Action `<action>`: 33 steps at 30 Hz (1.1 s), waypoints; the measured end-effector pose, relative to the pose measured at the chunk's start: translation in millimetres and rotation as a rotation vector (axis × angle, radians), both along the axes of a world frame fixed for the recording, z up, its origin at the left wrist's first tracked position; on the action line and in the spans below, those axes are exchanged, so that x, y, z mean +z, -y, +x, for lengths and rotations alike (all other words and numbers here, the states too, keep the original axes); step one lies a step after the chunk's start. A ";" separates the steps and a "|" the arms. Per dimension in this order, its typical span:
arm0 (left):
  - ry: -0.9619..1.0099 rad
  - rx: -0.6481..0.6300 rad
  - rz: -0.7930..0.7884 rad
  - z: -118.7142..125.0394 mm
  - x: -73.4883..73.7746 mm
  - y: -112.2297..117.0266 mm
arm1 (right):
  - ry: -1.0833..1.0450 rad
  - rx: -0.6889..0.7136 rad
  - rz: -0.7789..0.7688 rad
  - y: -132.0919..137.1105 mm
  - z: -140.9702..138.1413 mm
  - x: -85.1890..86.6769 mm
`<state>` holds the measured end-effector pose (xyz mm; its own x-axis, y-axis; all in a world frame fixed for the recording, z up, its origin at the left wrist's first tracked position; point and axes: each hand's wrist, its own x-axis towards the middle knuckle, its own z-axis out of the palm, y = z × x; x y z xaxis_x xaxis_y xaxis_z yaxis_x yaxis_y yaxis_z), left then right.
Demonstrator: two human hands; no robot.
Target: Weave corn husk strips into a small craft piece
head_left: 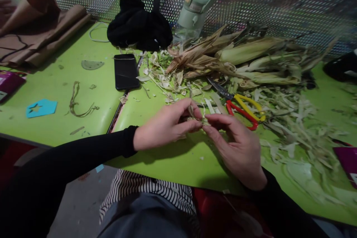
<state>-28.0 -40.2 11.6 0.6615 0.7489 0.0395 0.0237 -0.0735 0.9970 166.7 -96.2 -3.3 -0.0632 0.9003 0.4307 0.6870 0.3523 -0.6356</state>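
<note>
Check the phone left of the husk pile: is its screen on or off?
Off. The phone lies face up on the green table, its screen uniformly black with nothing lit.

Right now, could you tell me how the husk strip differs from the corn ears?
The strip is small and tan, pinched between the left hand and right hand; the ears are large, greenish and lie untouched. The strip is torn loose; the ears are whole in their husks. Both are corn husk.

Green table [173, 160], red-and-yellow scissors [242, 108], black phone [126, 71].
</note>
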 end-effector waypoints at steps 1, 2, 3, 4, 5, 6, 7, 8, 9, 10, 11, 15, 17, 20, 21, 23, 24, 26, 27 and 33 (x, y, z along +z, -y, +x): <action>0.031 -0.033 -0.066 0.1 -0.9 -1.0 | 0.007 0.017 -0.012 0.0 0.3 1.2; 0.062 -0.063 -0.130 0.3 -1.7 -2.1 | 0.013 0.035 -0.020 0.1 0.7 2.3; 0.091 -0.091 -0.193 0.5 -2.2 -3.2 | 0.016 0.056 -0.027 0.1 1.5 3.1; 0.118 -0.117 -0.253 0.8 -2.5 -4.2 | 0.010 0.077 -0.033 0.1 2.5 3.7; 0.140 -0.142 -0.305 1.0 -2.3 -5.1 | -0.003 0.101 -0.043 0.1 3.8 4.0; 0.154 -0.166 -0.348 1.1 -1.8 -5.9 | -0.021 0.123 -0.053 0.1 5.3 4.0; 0.162 -0.189 -0.380 1.1 -1.1 -6.5 | -0.041 0.140 -0.061 0.0 7.0 3.9; 0.164 -0.209 -0.402 1.1 -0.1 -6.9 | -0.058 0.151 -0.067 -0.1 8.6 3.7; 0.163 -0.223 -0.411 0.9 0.9 -7.1 | -0.066 0.157 -0.072 -0.3 10.1 3.7; 0.155 -0.230 -0.410 0.6 1.8 -7.2 | -0.062 0.163 -0.077 -0.6 11.4 3.9; 0.148 -0.233 -0.401 0.3 2.5 -7.1 | -0.046 0.176 -0.084 -1.2 12.4 4.5; 0.129 -0.237 -0.359 -0.5 3.3 -6.3 | 0.060 0.259 -0.084 -4.3 13.4 9.6; 0.126 -0.240 -0.357 -0.3 3.2 -6.0 | 0.089 0.277 -0.059 -5.8 12.8 11.8; 0.129 -0.232 -0.364 0.3 4.0 -5.9 | 0.104 0.269 -0.031 -6.6 12.2 12.5; 0.132 -0.226 -0.368 0.4 4.4 -5.8 | 0.107 0.265 -0.030 -6.5 12.3 12.0; 0.137 -0.218 -0.380 0.5 5.2 -5.7 | 0.107 0.259 -0.035 -6.1 12.9 10.7; 0.139 -0.216 -0.385 0.4 5.3 -5.7 | 0.103 0.259 -0.037 -6.0 13.3 10.2; 0.136 -0.217 -0.391 0.1 4.7 -5.9 | 0.086 0.268 -0.028 -6.1 13.9 9.5; 0.135 -0.222 -0.392 -0.2 4.1 -6.2 | 0.075 0.276 -0.021 -6.3 14.3 9.5; 0.156 -0.295 -0.405 -0.1 1.8 -5.4 | 0.061 0.301 0.035 -3.0 12.8 12.1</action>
<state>-28.1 -34.8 13.4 0.8560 0.5071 -0.1001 -0.0905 0.3377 0.9369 179.5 -93.2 8.8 -0.3514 0.8218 0.4484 0.5850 0.5667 -0.5802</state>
